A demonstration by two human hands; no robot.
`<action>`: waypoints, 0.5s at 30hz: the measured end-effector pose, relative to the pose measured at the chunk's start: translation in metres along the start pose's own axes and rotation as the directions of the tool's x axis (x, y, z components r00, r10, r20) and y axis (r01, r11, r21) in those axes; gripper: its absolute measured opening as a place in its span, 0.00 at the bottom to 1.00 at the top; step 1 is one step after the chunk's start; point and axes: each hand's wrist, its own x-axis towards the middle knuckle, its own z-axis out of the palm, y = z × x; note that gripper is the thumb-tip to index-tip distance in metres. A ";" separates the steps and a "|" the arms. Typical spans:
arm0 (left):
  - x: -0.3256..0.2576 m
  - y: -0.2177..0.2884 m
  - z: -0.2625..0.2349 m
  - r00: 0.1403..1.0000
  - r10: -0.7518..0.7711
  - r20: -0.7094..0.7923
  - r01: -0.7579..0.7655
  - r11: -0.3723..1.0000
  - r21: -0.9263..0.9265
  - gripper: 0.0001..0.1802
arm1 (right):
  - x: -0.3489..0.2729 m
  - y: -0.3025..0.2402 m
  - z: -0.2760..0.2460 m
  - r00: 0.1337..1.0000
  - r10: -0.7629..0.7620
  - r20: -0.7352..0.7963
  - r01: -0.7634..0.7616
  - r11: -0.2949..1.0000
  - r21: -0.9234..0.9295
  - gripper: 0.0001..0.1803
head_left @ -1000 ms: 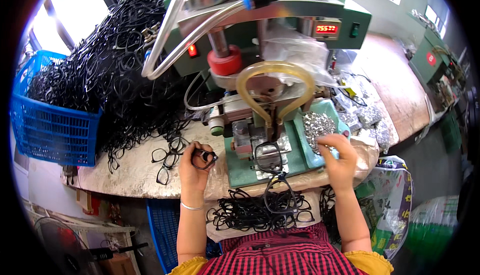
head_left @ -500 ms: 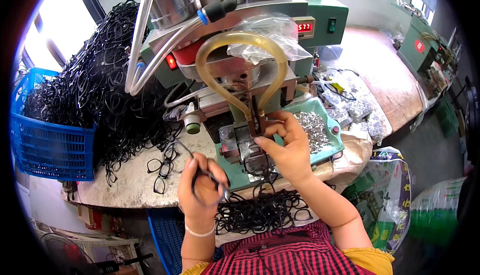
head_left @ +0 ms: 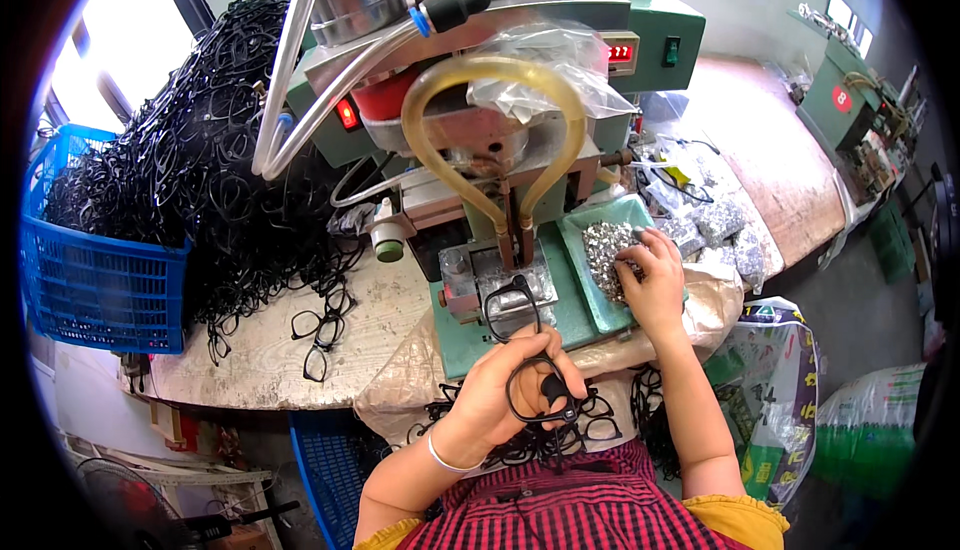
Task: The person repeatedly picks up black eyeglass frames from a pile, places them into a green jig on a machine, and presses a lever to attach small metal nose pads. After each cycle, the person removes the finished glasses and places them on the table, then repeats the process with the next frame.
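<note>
My left hand (head_left: 515,380) is closed around black eyeglass frames. One rim (head_left: 512,308) stands up beyond the fingers, in front of the metal fixture (head_left: 535,275) of the press. A second dark rim (head_left: 540,390) shows against the palm; whether both belong to one frame I cannot tell. Over the green tray (head_left: 600,322), my right hand (head_left: 655,280) dips bent fingertips into a heap of small silvery metal parts (head_left: 605,250). Thumb and fingers are drawn together there; anything between them is too small to make out.
A green press with a looped yellowish hose (head_left: 415,120) rises ahead. Left stand a blue basket (head_left: 105,285) and a large heap of black eyeglass frames (head_left: 230,140). Several loose frames (head_left: 318,335) lie on the wooden table. More frames (head_left: 600,420) lie close to my lap. Bagged parts (head_left: 715,220) sit right.
My right hand has left the press fixture and moved right to the tray of metal parts. The left hand has moved right and up, bringing eyeglass frames in front of the fixture.
</note>
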 end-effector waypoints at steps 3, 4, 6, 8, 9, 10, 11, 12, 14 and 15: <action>0.000 -0.001 -0.004 1.000 0.002 -0.030 -0.002 1.000 0.000 0.11 | 0.002 -0.014 0.005 0.998 -0.053 -0.015 0.054 0.997 0.052 0.08; 0.000 0.000 -0.004 1.000 0.002 -0.007 -0.002 1.000 0.013 0.12 | 0.006 -0.022 0.006 0.985 -0.170 0.017 0.169 0.985 0.043 0.07; -0.001 0.001 -0.005 1.000 0.012 0.020 -0.013 0.999 0.043 0.12 | 0.011 -0.024 0.014 0.950 -0.285 0.126 0.288 0.958 0.000 0.08; -0.001 -0.004 -0.034 0.988 -0.036 0.149 0.023 0.996 0.091 0.19 | 0.024 -0.023 0.019 0.934 -0.310 0.179 0.335 0.933 -0.132 0.07; -0.008 -0.005 -0.043 0.978 -0.066 0.200 0.046 0.994 0.104 0.22 | 0.030 -0.016 0.024 0.932 -0.350 0.091 0.359 0.927 -0.111 0.07; -0.021 -0.007 -0.059 0.969 -0.034 0.244 -0.029 0.968 0.250 0.27 | 0.035 -0.015 0.018 0.929 -0.368 -0.039 0.368 0.930 -0.008 0.08; -0.041 0.004 -0.055 0.984 0.080 0.157 -0.142 0.887 0.440 0.21 | 0.024 -0.013 0.011 0.991 -0.132 -0.036 0.134 0.989 0.061 0.08; -0.060 0.005 -0.069 0.939 0.344 -0.010 -0.230 0.648 0.726 0.15 | 0.017 -0.004 0.012 0.980 -0.035 -0.197 0.070 0.983 0.171 0.07; -0.096 0.014 -0.104 0.539 0.837 -0.097 -0.042 0.142 0.989 0.09 | -0.006 0.022 0.005 0.905 0.423 -0.049 -0.296 0.708 0.641 0.06; -0.109 0.026 -0.129 0.252 0.967 -0.023 0.127 -0.010 0.992 0.08 | -0.013 0.029 -0.009 0.890 0.456 -0.001 -0.351 0.688 0.635 0.05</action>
